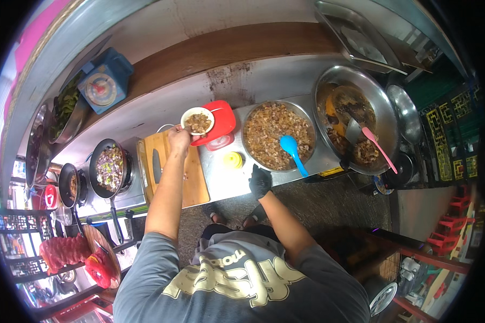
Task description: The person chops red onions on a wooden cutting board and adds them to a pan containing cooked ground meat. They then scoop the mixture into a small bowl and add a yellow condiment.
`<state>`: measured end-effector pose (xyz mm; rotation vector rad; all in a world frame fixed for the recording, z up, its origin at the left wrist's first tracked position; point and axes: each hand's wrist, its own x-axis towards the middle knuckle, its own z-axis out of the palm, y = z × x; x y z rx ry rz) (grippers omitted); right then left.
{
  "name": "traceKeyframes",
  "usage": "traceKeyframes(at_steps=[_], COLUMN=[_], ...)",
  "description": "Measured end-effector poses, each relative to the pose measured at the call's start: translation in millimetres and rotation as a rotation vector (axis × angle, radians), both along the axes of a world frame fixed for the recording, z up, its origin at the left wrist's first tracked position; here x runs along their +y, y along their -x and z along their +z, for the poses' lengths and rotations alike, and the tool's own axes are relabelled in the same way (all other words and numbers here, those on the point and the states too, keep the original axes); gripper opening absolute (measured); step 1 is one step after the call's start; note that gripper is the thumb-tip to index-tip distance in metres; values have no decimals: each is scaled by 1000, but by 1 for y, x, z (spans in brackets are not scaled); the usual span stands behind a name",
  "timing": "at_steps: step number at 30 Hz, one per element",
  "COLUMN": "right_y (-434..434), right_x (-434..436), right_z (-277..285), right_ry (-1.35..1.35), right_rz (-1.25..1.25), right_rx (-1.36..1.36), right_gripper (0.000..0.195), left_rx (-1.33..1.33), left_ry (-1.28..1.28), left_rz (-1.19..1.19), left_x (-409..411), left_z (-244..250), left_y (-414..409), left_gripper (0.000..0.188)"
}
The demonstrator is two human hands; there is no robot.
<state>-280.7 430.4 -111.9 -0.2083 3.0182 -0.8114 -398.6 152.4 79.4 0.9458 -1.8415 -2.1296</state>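
My left hand (179, 138) is bare and grips the rim of a small white bowl (197, 121) with chopped cooked food in it. The bowl is over a red kitchen scale (223, 121); whether it touches the pan I cannot tell. My right hand (260, 181), in a black glove, is at the near edge of a large metal basin (245, 133) full of chopped cooked food; its fingers are partly hidden. A blue plastic ladle (293, 151) lies in that basin. A yellow-lidded container (232, 160) stands between my hands on the metal counter.
A wooden cutting board (198, 177) with a knife lies at left, beyond it two frying pans (107, 167) with food. A large wok-like bowl (382, 105) with a pink-handled spatula stands at right. A blue scale (105, 80) sits on the shelf. Raw meat (64, 252) is at lower left.
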Motion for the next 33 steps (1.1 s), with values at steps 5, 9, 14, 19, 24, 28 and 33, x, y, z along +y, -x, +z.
traceKeyframes(at_steps=[5,9,14,19,24,28,33], right_y=[-11,-19,-29,-20,56,125,160], right_x=[-1,10,28,31,-7,-94,-136], right_z=[-8,-8,26,115,209,236,205], right_ry=[26,186,219,258,273,685,402], right_rz=[56,6,13,-10,91,273,448], right_rx=[191,228,281,391,462,523,217], right_gripper=[9,9,11,9,9,17,31], left_rx=[-37,-85,18,231,3,-131,-234], left_ry=[221,403,757,933,995,992,1030], left_rz=[-72,-132,-126,-624,-833,-905,-819], left_x=[-9,-12,-7,32,89,97,59], left_z=[9,20,36,-3,-3,-16,-11], left_y=[-9,-21,-72,-115,-95,-92,-109], left_gripper=[17,23,30,40,66,68,68])
